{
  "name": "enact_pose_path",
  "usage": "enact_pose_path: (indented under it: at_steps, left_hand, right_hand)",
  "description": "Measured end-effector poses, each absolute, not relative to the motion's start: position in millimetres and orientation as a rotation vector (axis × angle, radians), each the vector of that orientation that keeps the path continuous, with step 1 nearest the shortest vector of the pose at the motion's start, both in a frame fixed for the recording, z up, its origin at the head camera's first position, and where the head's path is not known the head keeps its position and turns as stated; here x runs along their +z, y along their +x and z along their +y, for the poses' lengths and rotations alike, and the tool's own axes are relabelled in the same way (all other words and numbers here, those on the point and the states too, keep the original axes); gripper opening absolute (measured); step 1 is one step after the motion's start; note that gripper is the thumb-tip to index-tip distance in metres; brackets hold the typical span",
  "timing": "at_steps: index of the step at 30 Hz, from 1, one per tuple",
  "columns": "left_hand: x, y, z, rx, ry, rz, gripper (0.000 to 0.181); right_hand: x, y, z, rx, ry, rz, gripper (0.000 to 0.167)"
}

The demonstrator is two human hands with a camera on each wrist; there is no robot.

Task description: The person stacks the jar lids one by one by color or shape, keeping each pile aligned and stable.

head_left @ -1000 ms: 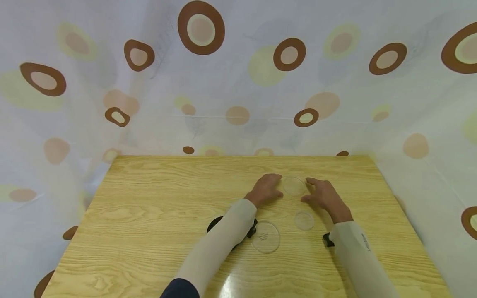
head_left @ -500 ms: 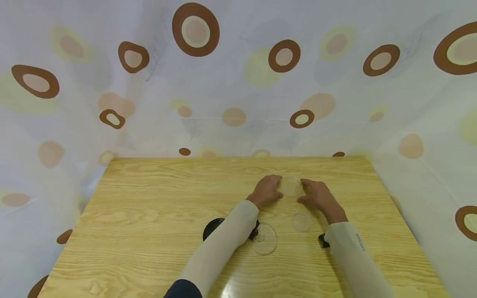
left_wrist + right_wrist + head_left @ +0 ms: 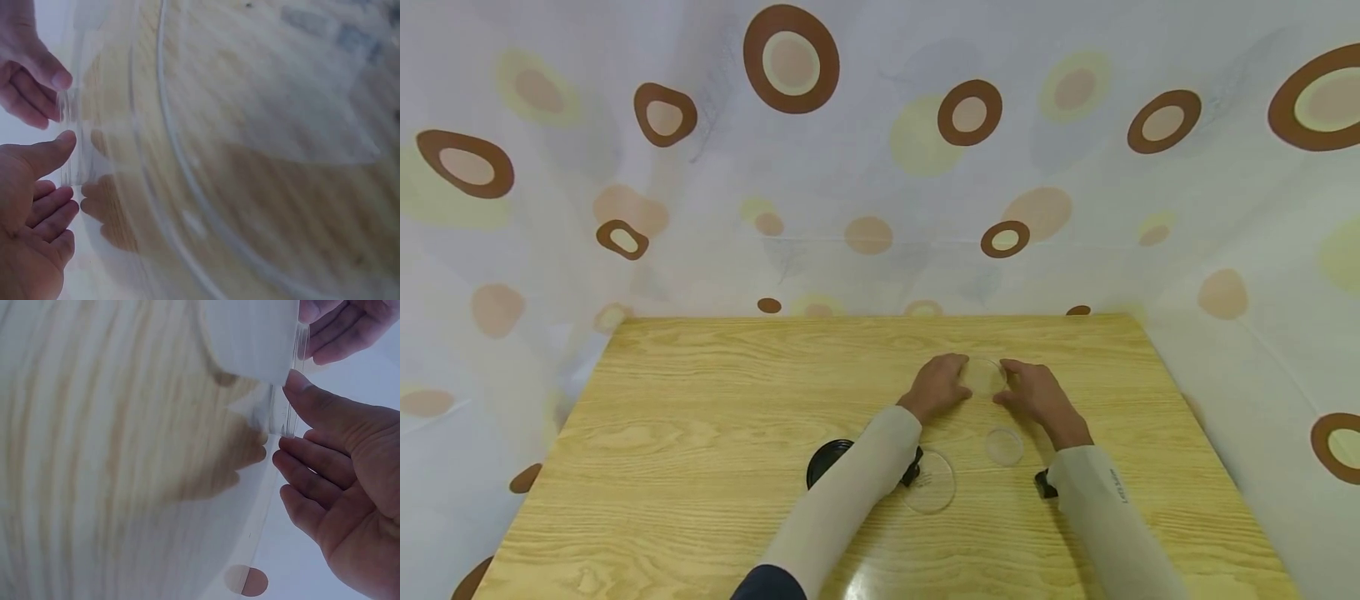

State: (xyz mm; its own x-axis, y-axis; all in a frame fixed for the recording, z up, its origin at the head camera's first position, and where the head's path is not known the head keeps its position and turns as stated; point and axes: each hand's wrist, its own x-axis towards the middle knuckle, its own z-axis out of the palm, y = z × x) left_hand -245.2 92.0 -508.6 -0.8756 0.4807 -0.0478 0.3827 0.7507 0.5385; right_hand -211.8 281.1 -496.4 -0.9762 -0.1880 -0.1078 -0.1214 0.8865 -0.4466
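A clear round petri dish (image 3: 984, 377) stands far back on the table, between my two hands. My left hand (image 3: 937, 386) curves at its left side, and my right hand (image 3: 1043, 401) at its right. In the left wrist view, the left thumb (image 3: 53, 153) meets the clear wall, the other fingers lower down. From the right wrist, the right thumb (image 3: 303, 394) touches the dish's edge, fingertips just below. Nearer me lie a small clear dish (image 3: 1003, 447) and a larger clear dish (image 3: 930, 487) with print on it, partly behind the left wrist's black camera.
A black round dish (image 3: 826, 460) is partly hidden under my left sleeve. The wood-grain table (image 3: 700, 392) ends at a patterned cloth (image 3: 820, 183) behind and on both sides.
Both hands have closed in on the back dish, the right hand moving left and the left slightly right. The head view has shifted a little; the other dishes stay where they were.
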Motion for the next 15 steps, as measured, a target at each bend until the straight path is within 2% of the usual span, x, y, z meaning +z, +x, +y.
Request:
enact_pose_path:
  at_steps: [15]
  left_hand:
    - [-507.0, -239.8, 91.8, 0.813, 0.700, 2.782, 0.053]
  right_hand:
    - [-494.2, -208.8, 280.1, -0.620, -0.240, 2.934, 0.064]
